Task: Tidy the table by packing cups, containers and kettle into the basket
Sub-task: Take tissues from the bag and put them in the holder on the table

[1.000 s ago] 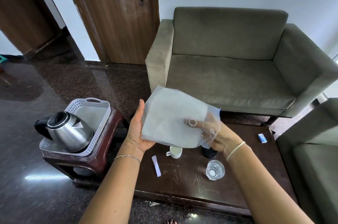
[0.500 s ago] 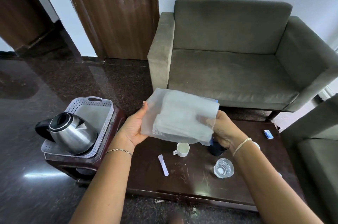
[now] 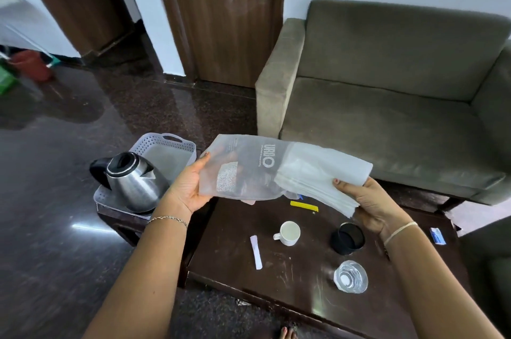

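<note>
Both hands hold a frosted plastic pouch [image 3: 249,167] with a stack of white tissues [image 3: 320,178] partly out of its right end, above the dark table [image 3: 276,277]. My left hand [image 3: 190,189] grips the pouch's left end; my right hand [image 3: 370,200] grips the tissue stack. On the table stand a white cup [image 3: 289,233], a black container [image 3: 347,238] and a clear glass [image 3: 350,277]. A steel kettle [image 3: 132,182] sits in the white basket [image 3: 166,145] on a stool to the left.
A white sachet [image 3: 256,251], a yellow strip [image 3: 304,206] and a small blue packet [image 3: 437,235] lie on the table. A grey sofa [image 3: 387,95] stands behind it, another seat at the right edge. Wooden doors and red and green buckets [image 3: 30,64] are at the back left.
The pouch has been turned lengthwise and the tissue stack now sticks out of its right end. My hands have spread apart, and the view has shifted left and down.
</note>
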### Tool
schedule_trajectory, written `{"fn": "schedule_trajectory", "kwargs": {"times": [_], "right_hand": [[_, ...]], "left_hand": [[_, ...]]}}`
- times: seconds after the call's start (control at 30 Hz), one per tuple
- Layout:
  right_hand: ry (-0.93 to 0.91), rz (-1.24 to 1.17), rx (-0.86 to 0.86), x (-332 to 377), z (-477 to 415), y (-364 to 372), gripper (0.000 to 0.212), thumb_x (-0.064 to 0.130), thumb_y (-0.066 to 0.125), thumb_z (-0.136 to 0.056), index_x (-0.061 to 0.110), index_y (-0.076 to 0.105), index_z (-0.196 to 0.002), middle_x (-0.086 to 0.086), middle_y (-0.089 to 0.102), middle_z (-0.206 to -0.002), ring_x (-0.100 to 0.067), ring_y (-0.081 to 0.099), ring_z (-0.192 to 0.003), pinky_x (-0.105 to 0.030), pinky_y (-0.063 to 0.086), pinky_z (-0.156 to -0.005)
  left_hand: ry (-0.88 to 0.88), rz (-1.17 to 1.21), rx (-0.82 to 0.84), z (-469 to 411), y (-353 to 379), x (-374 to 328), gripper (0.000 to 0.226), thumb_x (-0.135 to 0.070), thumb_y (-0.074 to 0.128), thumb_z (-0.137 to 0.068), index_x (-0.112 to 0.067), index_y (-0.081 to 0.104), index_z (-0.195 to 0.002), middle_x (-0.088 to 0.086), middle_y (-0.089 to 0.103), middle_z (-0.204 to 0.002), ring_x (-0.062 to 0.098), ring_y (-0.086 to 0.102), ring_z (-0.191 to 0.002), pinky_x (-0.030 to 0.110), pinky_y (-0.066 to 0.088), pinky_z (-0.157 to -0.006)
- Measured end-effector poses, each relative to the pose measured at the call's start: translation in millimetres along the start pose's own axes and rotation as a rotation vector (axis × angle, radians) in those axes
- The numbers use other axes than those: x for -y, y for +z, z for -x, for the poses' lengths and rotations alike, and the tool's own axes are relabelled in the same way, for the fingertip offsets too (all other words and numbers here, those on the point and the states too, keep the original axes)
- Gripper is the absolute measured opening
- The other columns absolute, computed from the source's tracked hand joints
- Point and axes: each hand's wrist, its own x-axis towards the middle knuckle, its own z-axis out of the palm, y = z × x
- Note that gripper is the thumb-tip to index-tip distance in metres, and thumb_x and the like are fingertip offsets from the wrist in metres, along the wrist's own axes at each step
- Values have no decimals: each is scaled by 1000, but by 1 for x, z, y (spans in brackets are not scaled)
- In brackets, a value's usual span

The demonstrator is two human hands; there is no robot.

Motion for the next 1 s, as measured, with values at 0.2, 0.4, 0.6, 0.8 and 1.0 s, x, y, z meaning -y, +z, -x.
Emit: {"fn": "schedule_trajectory", "kwargs": {"times": [0.2,0.4,0.6,0.8,1.0], "right_hand": [[82,-115,32,-2,-35,13,34,-7,63,-83,2,64,-116,-14,72,-111,-28,71,-98,-34,59,-70],[177,-119,65,-14,-67,50,38,-7,62,-84,3,61,-121,-13,72,-112,-27,72,-96,-35,59,-66],[231,-72,54,-36,-97,94,37,-5,65,-82,7,63,-117,-13,71,-114,-30,71,-99,-39,59,-68],[253,-83,7,-72,-128,153,43,-2,66,-83,7,60,-124,-13,69,-119,-30,68,-106,-39,60,-73],[265,-131,-84,-113,-156,218,38,-3,62,-86,7,59,-122,-11,72,-111,-26,73,-89,-38,59,-62]], "left_hand": [[62,21,-210,17,-17,-24,26,-18,57,-94,-10,64,-118,10,74,-108,26,71,-95,44,58,-77],[118,83,-371,26,-50,-54,18,-17,54,-96,-10,63,-109,6,77,-87,24,73,-79,41,57,-66],[162,95,-417,4,-87,-98,19,-15,49,-98,-9,61,-112,7,76,-90,24,70,-83,40,56,-62],[122,-64,-438,-54,-125,-160,14,-14,51,-97,-7,62,-103,11,69,-101,27,67,-86,44,54,-74],[48,-296,-484,-133,-178,-209,10,-7,54,-95,-12,60,-89,10,67,-83,24,65,-69,36,53,-57]]}}
